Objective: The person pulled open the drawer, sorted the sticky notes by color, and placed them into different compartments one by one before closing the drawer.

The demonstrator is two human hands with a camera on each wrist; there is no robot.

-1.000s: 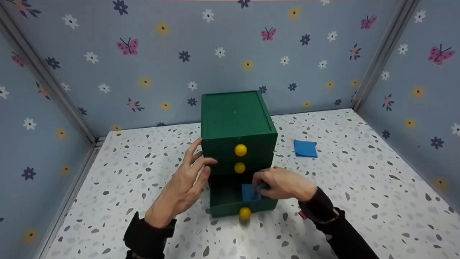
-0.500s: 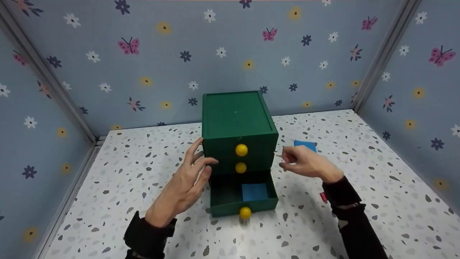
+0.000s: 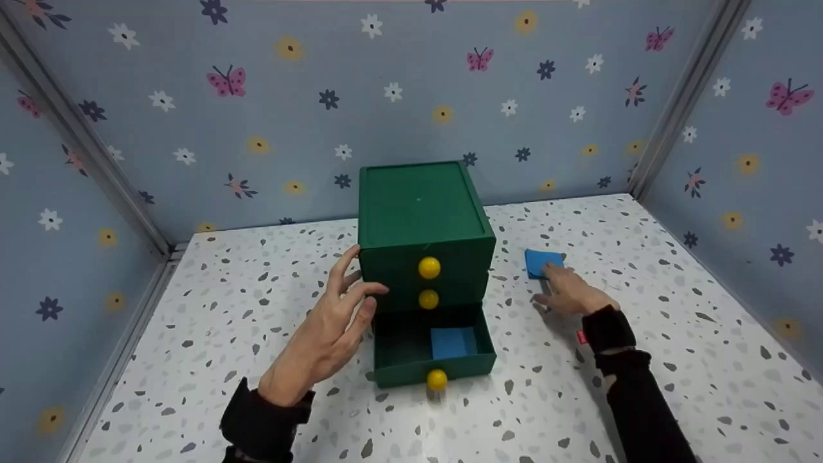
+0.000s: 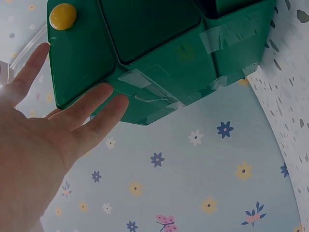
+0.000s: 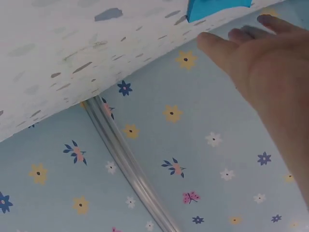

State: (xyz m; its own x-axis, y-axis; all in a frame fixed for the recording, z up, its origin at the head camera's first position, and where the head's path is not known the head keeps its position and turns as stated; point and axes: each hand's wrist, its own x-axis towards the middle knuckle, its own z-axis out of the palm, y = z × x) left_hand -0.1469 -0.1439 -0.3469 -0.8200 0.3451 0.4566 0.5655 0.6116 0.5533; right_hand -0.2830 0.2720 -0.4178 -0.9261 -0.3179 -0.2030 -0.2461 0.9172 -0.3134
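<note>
A green chest of drawers point(image 3: 421, 206) with yellow round knobs stands mid-table. Its bottom drawer point(image 3: 402, 370) is pulled out, and a flat blue square point(image 3: 453, 343) lies inside at the right. My left hand point(image 3: 328, 331) rests its fingertips against the chest's left side, fingers spread; in the left wrist view those fingers point(image 4: 104, 111) lie along the green wall. To the right of the chest, a folded blue square like paper or cloth point(image 3: 540, 258) lies on the table. My right hand point(image 3: 569, 289) reaches over its near edge with fingers extended, partly covering it.
The table point(image 3: 257, 386) has a white speckled top. Floral-patterned walls point(image 3: 289, 116) enclose it at the back and sides, with metal strips point(image 3: 691, 96) at the corners. A small red tag point(image 3: 582, 337) shows beside my right cuff.
My right hand has left the open drawer and moved right and back to the folded blue square. The blue square in the drawer is now uncovered. My left hand has stayed put.
</note>
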